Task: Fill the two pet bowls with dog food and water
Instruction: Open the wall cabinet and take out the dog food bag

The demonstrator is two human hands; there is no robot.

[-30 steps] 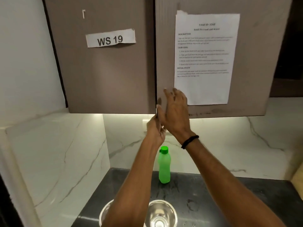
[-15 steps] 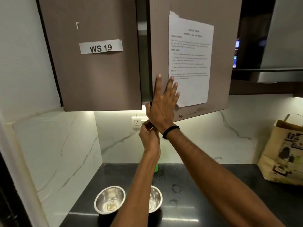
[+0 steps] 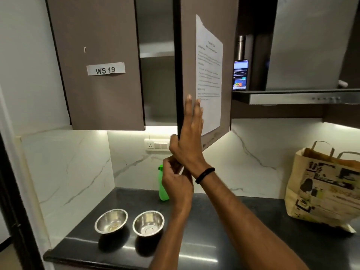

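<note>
R hand (image 3: 190, 137) is working the cabinet door (image 3: 188, 55) at its free edge. Fingers are lying straight up the front face and the thumb looks hooked behind the edge, so the grip is holding the door edge betw. thumb & palm. That edge is running vertical. The door is standing part open and swinging toward the person & rightward, w/ the opening lying just left of the R hand. A shelf (image 3: 155, 53) is showing inside. Dog food itself isn't showing anywhere.

L hand (image 3: 176, 184) is hanging just below the door's lower corner w/ fingers curled; can't tell if its grip is holding anything.

Task things are all sitting lower, on the table (image 3: 263, 211). Left bowl (image 3: 111, 221) & right bowl (image 3: 148, 223) are standing side by side, not touching, down & left of both hands, nearer the L arm. Green bottle (image 3: 161, 191) is standing upright at the back wall, right behind the L hand & partly hidden by it. Paper bag (image 3: 321, 188) is standing well off to the right, nearer the R arm.

Judging from this, the next reach is prob. going up & left into the opening or down to the bottle. L hand is looking better placed for either, w/ R busy on the door.
</note>
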